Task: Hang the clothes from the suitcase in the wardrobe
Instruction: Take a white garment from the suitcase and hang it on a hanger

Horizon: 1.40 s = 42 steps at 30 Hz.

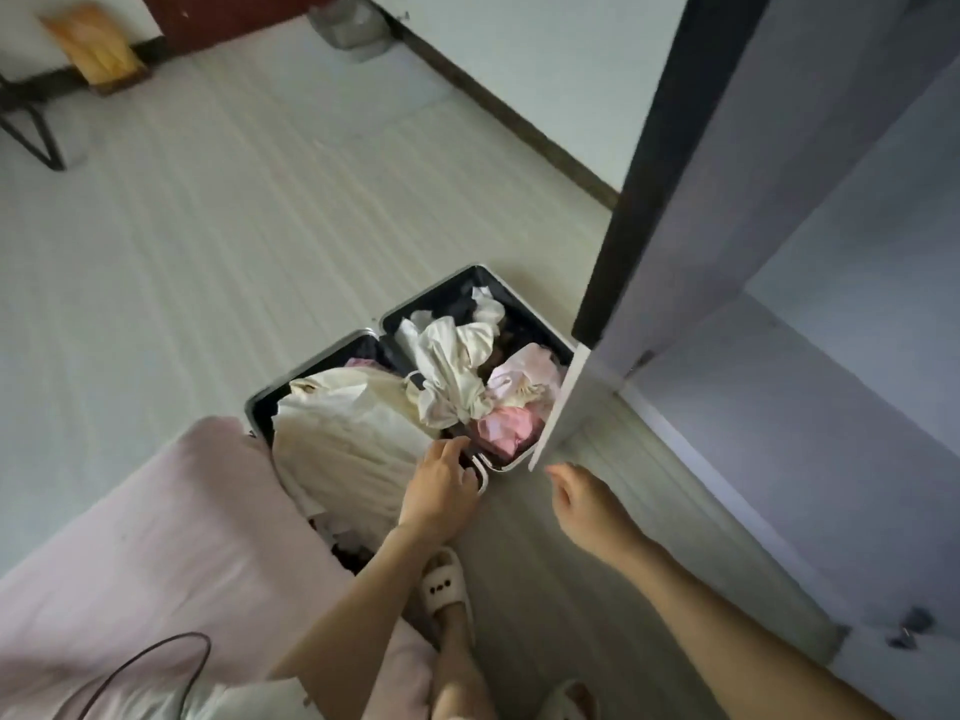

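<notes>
Suitcase (470, 283) laid open on floor, frame centre, clothes (452, 376) heaped inside. Left hand (440, 488) curled at suitcase edge; grip not determinable. Right hand (584, 504) loosely curled, nothing held.

Open suitcase on the floor between bed and wardrobe

The open hard-shell black-lined suitcase (498, 298) lies on the pale plank floor (208, 241), with crumpled white and pink clothes (452, 376) in both halves. The pink-sheeted bed (156, 537) is left of it, the tall grey wardrobe (779, 200) right, its white door (563, 402) over the suitcase's right edge.
</notes>
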{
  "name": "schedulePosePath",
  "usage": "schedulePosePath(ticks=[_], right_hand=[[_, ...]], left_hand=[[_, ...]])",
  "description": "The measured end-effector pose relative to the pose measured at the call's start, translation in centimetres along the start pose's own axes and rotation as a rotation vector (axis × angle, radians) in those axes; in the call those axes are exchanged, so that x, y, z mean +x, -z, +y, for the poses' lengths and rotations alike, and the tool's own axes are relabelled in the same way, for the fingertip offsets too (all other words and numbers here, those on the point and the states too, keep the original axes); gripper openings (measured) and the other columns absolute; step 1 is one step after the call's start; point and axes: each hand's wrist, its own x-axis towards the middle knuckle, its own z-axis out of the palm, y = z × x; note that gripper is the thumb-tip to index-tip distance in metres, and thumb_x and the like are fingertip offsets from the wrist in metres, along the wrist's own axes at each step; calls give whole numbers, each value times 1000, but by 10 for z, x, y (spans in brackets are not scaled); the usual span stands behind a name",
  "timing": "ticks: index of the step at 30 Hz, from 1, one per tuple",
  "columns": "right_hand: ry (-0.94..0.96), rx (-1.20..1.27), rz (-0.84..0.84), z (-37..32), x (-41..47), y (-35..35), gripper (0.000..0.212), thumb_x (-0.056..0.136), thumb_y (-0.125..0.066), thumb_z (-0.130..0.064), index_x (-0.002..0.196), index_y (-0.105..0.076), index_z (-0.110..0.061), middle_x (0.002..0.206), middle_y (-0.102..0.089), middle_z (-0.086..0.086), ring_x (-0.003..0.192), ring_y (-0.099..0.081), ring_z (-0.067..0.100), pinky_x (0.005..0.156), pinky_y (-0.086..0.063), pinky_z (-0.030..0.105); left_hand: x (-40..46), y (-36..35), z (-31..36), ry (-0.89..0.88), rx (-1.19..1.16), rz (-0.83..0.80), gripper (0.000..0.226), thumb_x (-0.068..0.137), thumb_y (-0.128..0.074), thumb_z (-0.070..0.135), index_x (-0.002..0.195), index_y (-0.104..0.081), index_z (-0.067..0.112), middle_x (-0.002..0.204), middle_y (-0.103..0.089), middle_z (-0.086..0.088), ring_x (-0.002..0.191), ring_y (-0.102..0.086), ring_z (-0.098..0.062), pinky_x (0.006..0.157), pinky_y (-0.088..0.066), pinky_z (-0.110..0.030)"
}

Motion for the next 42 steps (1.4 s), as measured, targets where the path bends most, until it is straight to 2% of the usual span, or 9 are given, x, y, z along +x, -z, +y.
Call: schedulePosePath(ticks=[8,13,18,23,26,28,30,34,42], right_hand=[[29,-103,-218,-61,149,-82,37,97,-35,-17,133,-44,-14,127,-54,6,111,-54,18,83,-41,23],[37,-125,-301,-70,255,-146,38,98,-34,-17,136,-39,-13,131,-52,6,116,-53,20,94,-45,32],[81,-169,-306,-39,346,-214,41,96,-37,-11,137,-39,-12,132,-52,8,123,-47,22,100,-39,32],[91,-143,-312,20,414,-279,40,95,-36,-9,134,-44,-13,132,-53,4,124,-46,17,98,-36,24],[69,-99,-321,40,431,-296,37,95,-36,-7,131,-46,-12,130,-53,5,122,-47,16,95,-35,18],[47,-83,-330,45,432,-295,37,95,-37,-8,131,-46,-13,130,-52,4,121,-47,15,94,-34,17],[13,-58,-344,41,423,-287,38,95,-37,-6,131,-46,-13,131,-51,3,122,-47,15,94,-33,16],[-9,-45,-357,2,388,-245,37,95,-37,-8,130,-48,-15,128,-53,5,120,-49,17,97,-38,24],[51,69,-339,-125,305,-136,35,97,-40,-15,131,-46,-15,125,-56,0,118,-51,15,94,-41,24]], left_hand=[[116,41,-135,269,-128,-23,46,94,-42,16,139,-35,16,143,-34,-9,131,-35,-27,107,-33,-37],[217,42,-213,366,-132,0,48,93,-40,15,141,-32,14,144,-33,-11,129,-36,-30,105,-32,-40],[306,-6,-282,416,-106,26,55,92,-41,13,144,-24,10,149,-24,-12,135,-26,-32,109,-25,-41],[387,-68,-344,480,48,9,77,92,-44,21,148,8,15,157,13,-5,144,12,-28,115,-9,-48],[412,-85,-365,562,117,-42,80,92,-46,26,148,10,14,156,-3,-11,145,5,-29,112,-2,-56],[413,-86,-369,569,217,-42,54,93,-41,23,142,-22,11,135,-44,-16,133,-33,-31,112,-4,-56],[401,-82,-360,463,294,17,21,94,-35,19,108,-48,11,102,-64,-13,101,-56,-32,106,-24,-45],[346,-43,-318,325,113,126,34,93,-39,18,62,-24,16,76,-60,-20,73,-53,-41,60,-30,-33],[238,101,-217,179,-266,132,33,87,-46,22,57,-34,17,55,-38,1,61,-39,-24,57,-29,-31]])
